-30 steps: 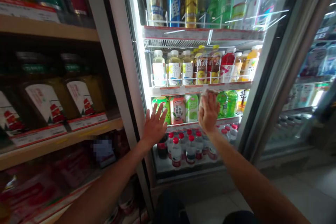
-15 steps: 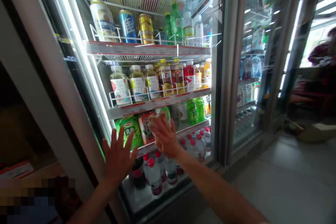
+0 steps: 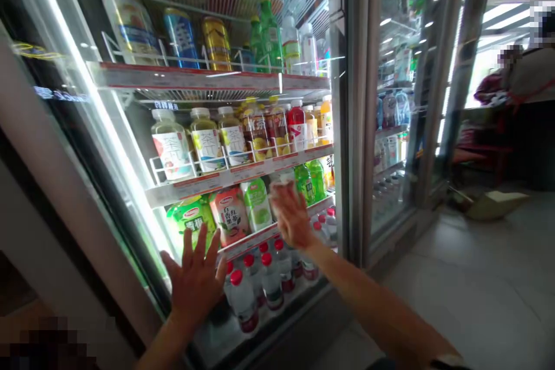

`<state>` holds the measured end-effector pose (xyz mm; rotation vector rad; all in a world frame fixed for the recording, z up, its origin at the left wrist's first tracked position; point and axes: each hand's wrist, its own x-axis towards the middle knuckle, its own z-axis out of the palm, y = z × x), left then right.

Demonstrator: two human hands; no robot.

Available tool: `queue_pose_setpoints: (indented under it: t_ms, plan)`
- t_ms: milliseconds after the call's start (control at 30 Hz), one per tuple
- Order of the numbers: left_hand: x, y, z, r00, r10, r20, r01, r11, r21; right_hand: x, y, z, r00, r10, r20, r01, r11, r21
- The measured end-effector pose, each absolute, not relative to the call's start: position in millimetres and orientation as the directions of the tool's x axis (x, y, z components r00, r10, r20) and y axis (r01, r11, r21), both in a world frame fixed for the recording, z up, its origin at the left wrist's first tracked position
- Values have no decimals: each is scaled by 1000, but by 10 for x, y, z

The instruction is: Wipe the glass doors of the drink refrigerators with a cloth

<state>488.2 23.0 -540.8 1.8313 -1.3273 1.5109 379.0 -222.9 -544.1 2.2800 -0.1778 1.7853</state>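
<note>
My left hand (image 3: 197,274), fingers spread, is flat at the glass door (image 3: 260,324) of a lit drinks cooler, in front of a green juice carton (image 3: 188,217). My right hand (image 3: 292,214) is on the same glass, to the right, and smeared by motion. Under its fingers shows a pale, thin cloth (image 3: 280,185), partly hidden by the hand and blurred. Behind the glass near it stand a red tea carton (image 3: 229,217), a green and white carton (image 3: 256,202) and green bottles (image 3: 310,182).
Shelves hold cans (image 3: 182,37), tea bottles (image 3: 208,139) and, at the bottom, red-capped water bottles (image 3: 243,300). A metal frame (image 3: 355,127) divides this door from a second cooler. At the right are a tiled floor (image 3: 459,277), a dustpan (image 3: 492,205) and people (image 3: 531,75).
My right hand has moved to the right across the glass, uncovering the red and the green and white cartons. My left hand stays spread at the glass. The view has shifted to the right.
</note>
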Motion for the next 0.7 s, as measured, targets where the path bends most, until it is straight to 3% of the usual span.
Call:
queue_pose_setpoints:
  t_ms: [67, 100, 133, 200, 267, 333, 433, 600, 633, 700]
  plan:
    - [4869, 220, -5421, -47, -401, 915, -856, -456, -244, 3765, -2188, -5473, 401, 269, 876, -128, -930, 344]
    - [4868, 223, -5426, -46, -409, 911, -856, -454, -247, 3712, -2281, -5474, 411, 278, 868, -128, -925, 357]
    - [4869, 228, -5430, -45, -415, 909, -856, -452, -249, 3638, -2443, -5465, 375, 207, 903, -180, -940, 290]
    - [4875, 232, -5445, -40, -420, 907, -859, -450, -246, 3466, -2885, -5423, 185, -67, 980, -333, -943, -1]
    - [4880, 214, -5470, -32, -412, 911, -861, -451, -234, 3342, -3271, -5377, -25, -275, 961, -398, -879, -262]
    - [4876, 178, -5498, -27, -398, 917, -857, -463, -226, 3332, -3372, -5369, -120, -346, 931, -398, -842, -364]
    - [4853, 128, -5518, -15, -400, 916, -862, -460, -215, 3523, -2892, -5483, -42, -294, 955, -373, -882, -287]
    - [4836, 187, -5505, -27, -443, 896, -866, -437, -242, 3756, -2050, -5691, 368, 89, 925, -193, -966, 170]
    - [4841, 216, -5511, -33, -463, 886, -863, -434, -259, 3725, -2089, -5680, 371, 94, 924, -195, -965, 177]
    - [4854, 264, -5543, -38, -500, 865, -861, -422, -282, 3633, -2315, -5609, 237, -85, 968, -301, -954, -10]
